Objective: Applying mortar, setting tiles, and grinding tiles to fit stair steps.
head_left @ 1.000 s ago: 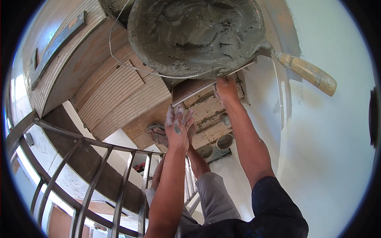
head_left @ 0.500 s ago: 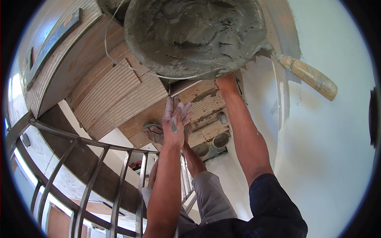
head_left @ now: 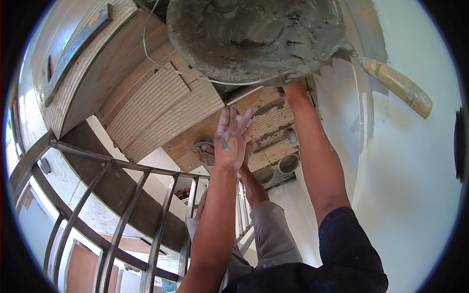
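My left hand [head_left: 232, 141], smeared with grey mortar, reaches forward with fingers stretched out and apart. It holds nothing visible, and its fingertips lie by the front edge of a ribbed wooden-looking stair tread [head_left: 171, 110]. Farther right, my right hand [head_left: 294, 91] is partly covered by the rim of a basin [head_left: 195, 63] of wet grey mortar [head_left: 254, 29]. What its fingers do beneath the rim is hidden. A trowel with a worn wooden handle [head_left: 398, 88] rests at the basin's right side, its blade end coated in mortar. A thin wire handle [head_left: 188, 75] loops along the basin's near side.
A metal railing [head_left: 129, 210] curves along the left. At the upper left, a long flat metal bar [head_left: 78, 53] lies on a higher tread. Below my hands, round cups [head_left: 288, 163] stand on a lower step near a sandalled foot [head_left: 205, 152]. A white wall [head_left: 405, 180] rises at right.
The whole view has shifted, so the basin, stairs and arms all appear farther right and slightly higher. Both hands stay in about the same place relative to the steps.
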A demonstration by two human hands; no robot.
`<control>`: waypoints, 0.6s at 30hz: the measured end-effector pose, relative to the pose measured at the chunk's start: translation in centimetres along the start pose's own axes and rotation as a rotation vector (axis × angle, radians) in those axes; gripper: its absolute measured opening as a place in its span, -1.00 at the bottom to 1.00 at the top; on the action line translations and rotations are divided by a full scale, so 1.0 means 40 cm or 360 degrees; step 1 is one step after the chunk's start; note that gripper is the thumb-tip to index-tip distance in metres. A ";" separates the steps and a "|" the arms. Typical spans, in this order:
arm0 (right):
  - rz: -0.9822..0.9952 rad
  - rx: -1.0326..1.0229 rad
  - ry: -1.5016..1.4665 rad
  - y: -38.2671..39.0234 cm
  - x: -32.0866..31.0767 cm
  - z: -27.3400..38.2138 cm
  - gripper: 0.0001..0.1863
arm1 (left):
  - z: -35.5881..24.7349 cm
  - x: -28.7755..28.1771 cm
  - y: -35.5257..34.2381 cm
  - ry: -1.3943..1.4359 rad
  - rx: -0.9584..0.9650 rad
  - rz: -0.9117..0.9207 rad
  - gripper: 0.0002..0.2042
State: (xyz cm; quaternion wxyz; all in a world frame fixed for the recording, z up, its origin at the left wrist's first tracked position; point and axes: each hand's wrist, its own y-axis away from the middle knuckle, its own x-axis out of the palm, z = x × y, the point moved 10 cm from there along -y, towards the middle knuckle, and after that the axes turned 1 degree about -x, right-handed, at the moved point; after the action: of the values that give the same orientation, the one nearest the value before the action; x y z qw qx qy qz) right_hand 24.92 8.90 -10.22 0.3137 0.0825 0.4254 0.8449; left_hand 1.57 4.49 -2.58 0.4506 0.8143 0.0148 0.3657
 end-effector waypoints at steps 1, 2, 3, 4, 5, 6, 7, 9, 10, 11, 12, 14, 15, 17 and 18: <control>0.0005 0.0061 -0.0006 -0.004 0.001 -0.009 -0.76 | 0.000 0.001 0.002 -0.0010 -0.0011 -0.0003 -0.24; -0.0003 0.0071 -0.0015 -0.008 -0.003 -0.008 -0.76 | -0.002 0.004 -0.001 0.0056 -0.0005 0.0003 -0.24; 0.0070 0.0087 0.0023 -0.013 0.005 -0.009 -0.76 | -0.004 0.006 -0.002 0.0121 0.0001 0.0009 -0.23; 0.0140 0.0103 0.0062 -0.010 0.012 -0.006 -0.75 | -0.001 0.007 -0.004 0.0114 -0.0013 0.0008 -0.23; 0.0129 0.0111 0.0055 -0.007 0.009 -0.004 -0.75 | -0.002 0.009 -0.004 0.0128 0.0001 0.0010 -0.23; 0.0106 0.0083 0.0043 -0.005 0.010 0.002 -0.76 | -0.004 0.010 -0.003 0.0142 0.0016 0.0012 -0.22; 0.0076 0.0050 0.0031 -0.006 0.004 0.005 -0.76 | -0.002 0.016 -0.001 0.0136 0.0000 0.0017 -0.22; 0.0083 0.0039 0.0089 -0.021 0.001 0.006 -0.75 | -0.005 0.025 0.004 0.0128 -0.0006 0.0016 -0.22; 0.0112 0.0027 0.0151 -0.020 0.012 0.009 -0.74 | -0.010 0.018 0.006 0.0120 -0.0016 0.0016 -0.22; 0.0106 0.0033 0.0144 -0.016 0.015 0.007 -0.74 | -0.018 0.010 0.008 0.0089 -0.0008 0.0013 -0.23; 0.0065 0.0062 0.0111 -0.013 0.013 0.005 -0.73 | -0.024 0.002 0.011 0.0059 0.0002 0.0010 -0.25; 0.0015 0.0096 0.0080 -0.008 0.014 0.010 -0.71 | -0.030 0.004 0.021 -0.0049 -0.0017 -0.0035 -0.29; -0.0022 0.0083 0.0093 -0.007 0.015 0.020 -0.72 | -0.033 -0.003 0.025 -0.0154 -0.0026 -0.0081 -0.34; -0.0080 0.0080 0.0088 -0.020 -0.007 0.014 -0.73 | -0.030 -0.023 0.032 -0.0394 -0.0051 -0.0156 -0.39; -0.0056 0.0082 0.0046 -0.027 -0.006 0.010 -0.74 | -0.032 -0.038 0.037 -0.0624 -0.0060 -0.0231 -0.44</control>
State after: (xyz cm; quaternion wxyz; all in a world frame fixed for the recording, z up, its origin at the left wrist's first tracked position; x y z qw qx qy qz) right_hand 25.75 9.50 -10.76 0.3202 0.0707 0.4531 0.8290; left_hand -0.79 4.00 -1.93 0.4851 0.8581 -0.0215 0.1670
